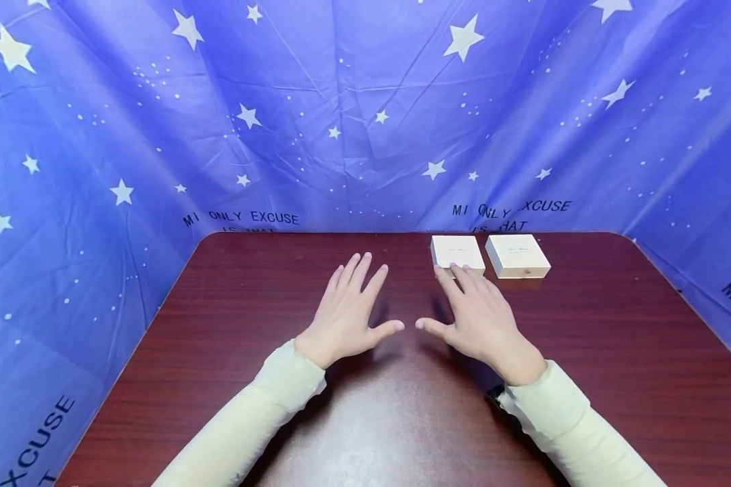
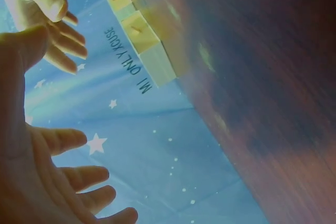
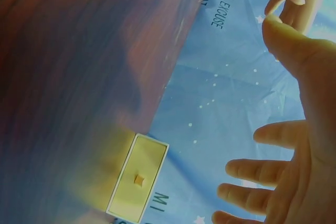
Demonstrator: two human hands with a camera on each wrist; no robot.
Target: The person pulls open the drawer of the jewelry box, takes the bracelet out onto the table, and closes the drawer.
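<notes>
Two white boxes with small print on their lids stand side by side at the table's far edge, the left box [image 1: 455, 251] and the right box [image 1: 518, 256]. My left hand [image 1: 348, 314] is held over the middle of the table, fingers spread, holding nothing. Opposite it, my right hand [image 1: 481, 316] is spread too and empty; its fingertips overlap the left box's front edge in the head view, and I cannot tell whether they touch. The right wrist view shows one box [image 3: 137, 179] apart from the fingers. Both thumbs point toward each other with a small gap.
The dark red wooden table [image 1: 231, 297] has rounded far corners. Behind it and at its sides hangs a blue cloth [image 1: 341, 81] with white stars and black lettering. A dark object [image 1: 495, 398] shows at the right sleeve's cuff.
</notes>
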